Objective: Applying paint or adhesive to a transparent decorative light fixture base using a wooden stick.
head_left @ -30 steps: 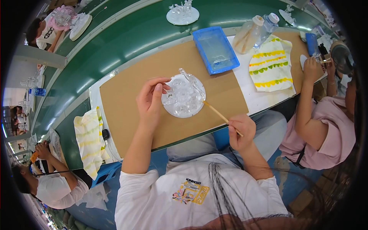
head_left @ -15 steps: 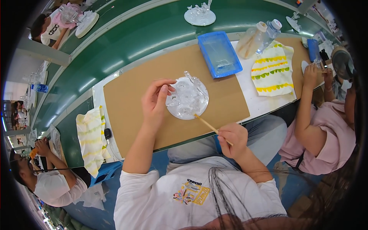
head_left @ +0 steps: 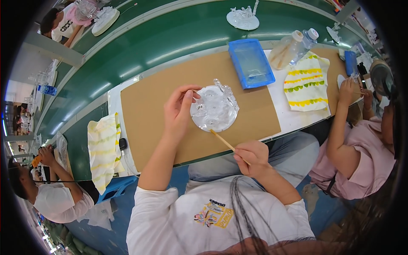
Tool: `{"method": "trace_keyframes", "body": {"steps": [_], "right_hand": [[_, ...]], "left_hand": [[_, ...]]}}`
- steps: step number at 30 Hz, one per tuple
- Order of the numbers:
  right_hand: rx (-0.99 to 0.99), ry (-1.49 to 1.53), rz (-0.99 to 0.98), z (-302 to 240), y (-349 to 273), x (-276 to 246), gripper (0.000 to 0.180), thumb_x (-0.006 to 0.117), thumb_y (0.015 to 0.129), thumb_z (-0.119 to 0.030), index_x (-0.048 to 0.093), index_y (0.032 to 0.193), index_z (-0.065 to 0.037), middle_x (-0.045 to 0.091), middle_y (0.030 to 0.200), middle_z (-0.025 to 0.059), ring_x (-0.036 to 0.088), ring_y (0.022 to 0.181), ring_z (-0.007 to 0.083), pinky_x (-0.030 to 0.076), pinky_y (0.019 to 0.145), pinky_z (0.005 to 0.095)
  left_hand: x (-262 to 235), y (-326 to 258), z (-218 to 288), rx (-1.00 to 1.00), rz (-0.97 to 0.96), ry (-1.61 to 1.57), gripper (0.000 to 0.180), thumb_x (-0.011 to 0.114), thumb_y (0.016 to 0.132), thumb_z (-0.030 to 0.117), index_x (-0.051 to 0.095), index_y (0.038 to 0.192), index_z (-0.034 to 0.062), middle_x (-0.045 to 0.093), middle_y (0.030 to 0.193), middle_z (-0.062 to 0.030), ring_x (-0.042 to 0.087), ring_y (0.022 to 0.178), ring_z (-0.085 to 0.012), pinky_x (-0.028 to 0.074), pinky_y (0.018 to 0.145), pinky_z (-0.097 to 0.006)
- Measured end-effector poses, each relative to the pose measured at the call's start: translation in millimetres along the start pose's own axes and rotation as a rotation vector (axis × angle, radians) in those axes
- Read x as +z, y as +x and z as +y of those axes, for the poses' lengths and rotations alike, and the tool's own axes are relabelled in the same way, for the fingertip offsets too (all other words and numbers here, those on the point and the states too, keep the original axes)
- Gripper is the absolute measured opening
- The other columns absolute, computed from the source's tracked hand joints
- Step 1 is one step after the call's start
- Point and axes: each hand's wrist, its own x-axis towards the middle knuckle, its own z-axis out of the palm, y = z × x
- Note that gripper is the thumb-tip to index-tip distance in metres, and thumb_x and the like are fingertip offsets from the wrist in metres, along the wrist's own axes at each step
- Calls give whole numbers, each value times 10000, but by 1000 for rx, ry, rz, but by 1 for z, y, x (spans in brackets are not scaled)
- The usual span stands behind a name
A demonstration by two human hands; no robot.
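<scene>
I sit in what looks like a workshop for handwork. The long green tabletop point(head_left: 182, 36) is shared: a co-worker in pink point(head_left: 352, 157) works along its near edge to my right, another in white point(head_left: 59, 199) to my left, and a third person point(head_left: 64, 23) is past the far edge, toward the left. A white disc point(head_left: 225, 123) of clear pieces lies before me; a second such disc point(head_left: 243, 26) stands toward the far edge. Cardboard point(head_left: 148, 106) covers my stretch; my right fingers point(head_left: 242, 154) hold a thin brush point(head_left: 223, 140).
</scene>
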Motion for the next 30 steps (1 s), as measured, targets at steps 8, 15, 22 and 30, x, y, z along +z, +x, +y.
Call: {"method": "trace_keyframes", "body": {"steps": [8, 15, 22, 30], "right_hand": [[51, -34, 89, 0, -5, -7, 92, 647, 769, -22, 585, 832, -48, 630, 792, 97, 596, 621, 265, 478, 545, 340], [97, -31, 49, -1, 0, -5, 44, 607, 823, -15, 576, 851, -30, 627, 776, 122, 591, 633, 265, 474, 569, 327], [334, 113, 304, 2, -18, -48, 73, 485, 940, -51, 515, 888, -11, 568, 767, 90, 501, 650, 137, 411, 611, 248], [459, 200, 530, -1, -16, -76, 84, 453, 974, -90, 478, 922, -29, 550, 815, 82, 470, 664, 85, 381, 604, 203]], "left_hand": [[-2, -1, 3, 28, 12, 5, 200, 463, 977, 93, 606, 1055, -24, 639, 1027, -105, 588, 859, -141, 466, 788, -274], [-3, 2, 7, 55, -61, 57, 215, 478, 964, 94, 595, 1105, -19, 641, 1063, -107, 595, 943, -167, 462, 840, -297], [18, 6, 40, 191, -371, 447, 452, 575, 882, 66, 478, 1322, 42, 578, 1284, -95, 510, 1209, -233, 364, 1040, -371], [23, 44, 31, 218, -622, 377, 265, 601, 820, -69, 656, 1052, 47, 624, 1140, -93, 598, 1059, -248, 484, 901, -338]]}}
